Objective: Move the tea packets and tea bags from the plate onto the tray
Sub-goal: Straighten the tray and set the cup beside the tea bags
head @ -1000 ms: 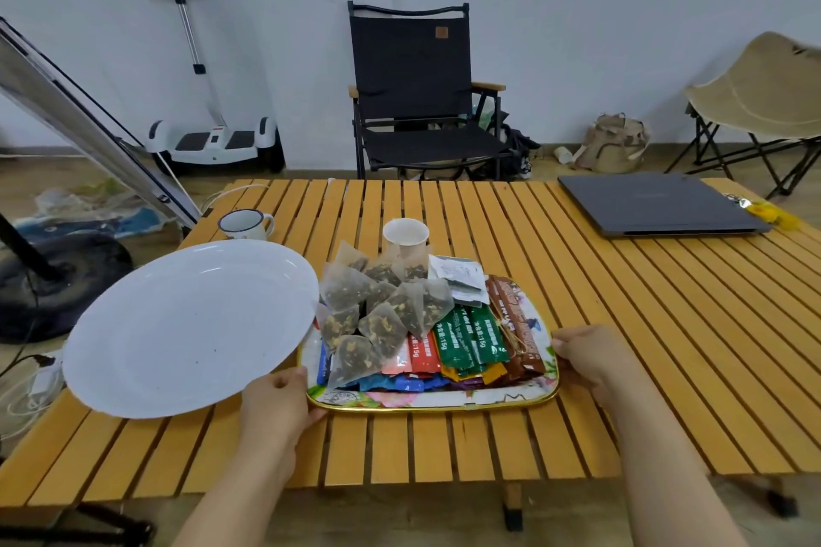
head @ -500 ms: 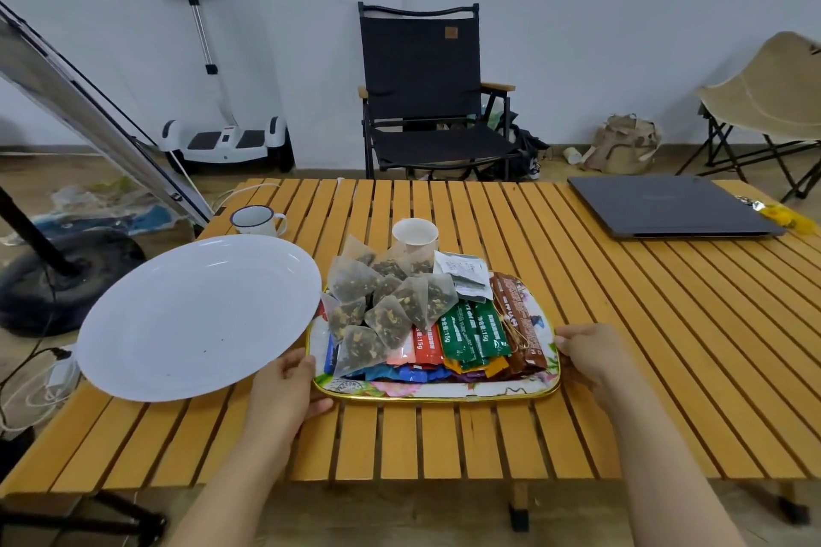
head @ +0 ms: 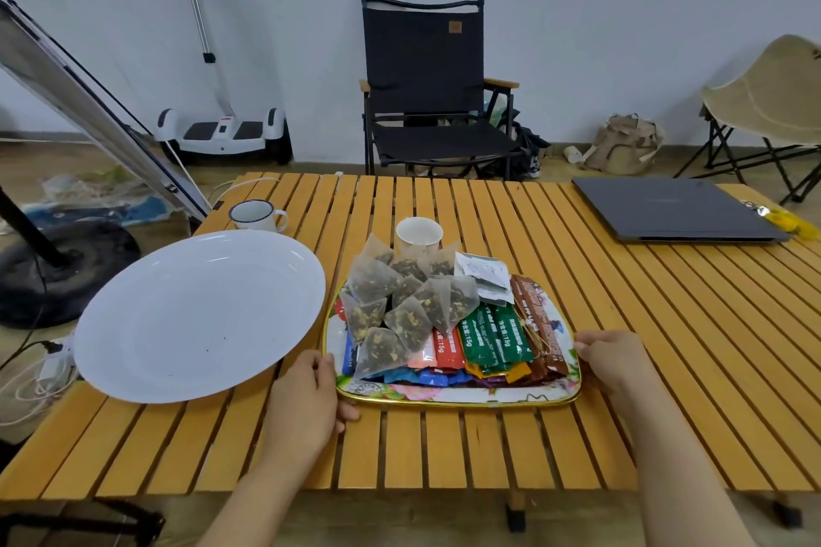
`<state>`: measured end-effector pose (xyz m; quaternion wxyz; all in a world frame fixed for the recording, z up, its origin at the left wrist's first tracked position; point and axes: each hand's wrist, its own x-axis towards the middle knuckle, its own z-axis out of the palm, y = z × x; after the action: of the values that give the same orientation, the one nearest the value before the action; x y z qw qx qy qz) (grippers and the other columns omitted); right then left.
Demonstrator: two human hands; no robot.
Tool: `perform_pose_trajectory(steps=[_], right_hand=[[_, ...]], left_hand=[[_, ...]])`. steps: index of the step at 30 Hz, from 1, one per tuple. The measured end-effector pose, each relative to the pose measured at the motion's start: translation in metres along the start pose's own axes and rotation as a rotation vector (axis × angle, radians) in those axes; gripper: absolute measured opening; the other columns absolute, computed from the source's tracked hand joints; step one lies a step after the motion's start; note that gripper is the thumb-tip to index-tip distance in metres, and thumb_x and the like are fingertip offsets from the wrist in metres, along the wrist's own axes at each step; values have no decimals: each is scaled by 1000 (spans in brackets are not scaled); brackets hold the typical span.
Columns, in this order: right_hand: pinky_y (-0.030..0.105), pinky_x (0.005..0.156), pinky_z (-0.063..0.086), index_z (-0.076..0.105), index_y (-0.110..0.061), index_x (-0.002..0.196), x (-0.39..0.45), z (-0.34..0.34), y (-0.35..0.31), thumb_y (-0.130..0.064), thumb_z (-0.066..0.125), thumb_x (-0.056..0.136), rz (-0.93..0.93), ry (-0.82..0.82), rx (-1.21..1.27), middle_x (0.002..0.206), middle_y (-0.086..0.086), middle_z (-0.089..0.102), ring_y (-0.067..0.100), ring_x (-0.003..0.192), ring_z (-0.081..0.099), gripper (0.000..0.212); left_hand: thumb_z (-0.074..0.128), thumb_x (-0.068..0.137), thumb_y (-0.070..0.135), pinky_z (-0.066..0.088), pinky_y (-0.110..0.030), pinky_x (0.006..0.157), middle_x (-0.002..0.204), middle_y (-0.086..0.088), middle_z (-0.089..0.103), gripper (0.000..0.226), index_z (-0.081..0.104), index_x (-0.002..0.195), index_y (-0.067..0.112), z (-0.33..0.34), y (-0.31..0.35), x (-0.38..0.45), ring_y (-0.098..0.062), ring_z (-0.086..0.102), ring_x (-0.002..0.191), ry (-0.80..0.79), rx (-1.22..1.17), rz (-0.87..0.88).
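Note:
A big white plate [head: 200,315] lies bare on the left of the slatted wooden table. Right of it sits a gold-rimmed floral tray [head: 457,396] heaped with pyramid tea bags [head: 400,306] and coloured tea packets [head: 488,338]. My left hand [head: 306,395] grips the tray's near-left corner, thumb on the rim. My right hand [head: 613,360] holds the tray's right edge with curled fingers.
A paper cup [head: 419,235] stands just behind the tray and an enamel mug [head: 255,216] behind the plate. A closed laptop [head: 675,209] with keys lies at the far right. A black folding chair [head: 426,89] stands beyond the table [head: 666,346].
Both hands stay on the tray's edges. The view has shifted slightly; the tray and plate keep their places on the table.

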<state>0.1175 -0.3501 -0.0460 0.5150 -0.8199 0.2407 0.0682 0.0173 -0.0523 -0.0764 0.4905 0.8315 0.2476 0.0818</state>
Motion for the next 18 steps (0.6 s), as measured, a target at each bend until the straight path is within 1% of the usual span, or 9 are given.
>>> perform_pose_trajectory(steps=[2,5,9,11,13,15,16,17,18], right_hand=[[37,65,51,65,4,107,0,0,0,-3,48,95,-7,-12,-3,87,20,67,27,75,64,22],[43,78,53,65,3,106,-1,0,-1,-3,48,95,-29,-15,-12,86,18,67,29,82,65,22],[46,84,52,63,4,111,1,0,-1,-3,49,95,-43,-7,11,91,19,67,33,89,65,23],[45,80,54,63,4,110,4,0,2,-5,49,95,-49,-10,-2,93,20,68,32,88,66,23],[40,69,55,65,1,104,7,0,6,-8,49,95,-57,-1,-60,87,18,68,28,79,66,20],[43,70,57,68,-2,99,10,0,6,-10,49,94,-67,64,-150,83,16,68,30,77,65,21],[44,71,56,69,-2,100,11,-1,4,-10,49,93,-82,115,-202,85,16,68,31,78,65,22],[42,67,55,69,-3,102,10,-2,0,-9,49,92,-112,168,-257,88,16,68,31,78,64,23],[36,62,51,69,-3,103,6,-4,-5,-7,49,92,-152,213,-310,93,16,68,31,78,63,23]], left_hand=[[33,100,33,49,-22,46,54,-7,66,26,53,90,21,2,-1,0,-9,58,40,33,70,53],[32,100,33,48,-23,45,54,-4,63,29,54,87,20,4,0,1,-9,58,42,76,116,90],[34,99,32,46,-21,44,53,-4,62,27,55,89,20,5,4,2,-10,58,42,85,118,98],[35,99,32,45,-19,43,53,-6,64,26,56,90,19,3,5,2,-12,59,41,49,101,71],[35,99,32,44,-16,45,53,-7,66,27,57,92,18,-2,8,1,-14,61,42,11,80,37],[34,99,33,45,-15,46,53,-6,67,31,57,88,15,-8,12,0,-14,63,43,-19,69,-1],[34,100,32,46,-16,46,54,-6,68,33,57,87,13,-12,16,1,-13,63,42,-34,77,-27],[34,100,31,48,-17,47,56,-5,68,32,57,87,12,-16,20,2,-13,64,42,-56,101,-58],[35,100,29,50,-20,47,59,-5,69,30,56,88,11,-21,24,4,-14,64,43,-87,134,-93]])
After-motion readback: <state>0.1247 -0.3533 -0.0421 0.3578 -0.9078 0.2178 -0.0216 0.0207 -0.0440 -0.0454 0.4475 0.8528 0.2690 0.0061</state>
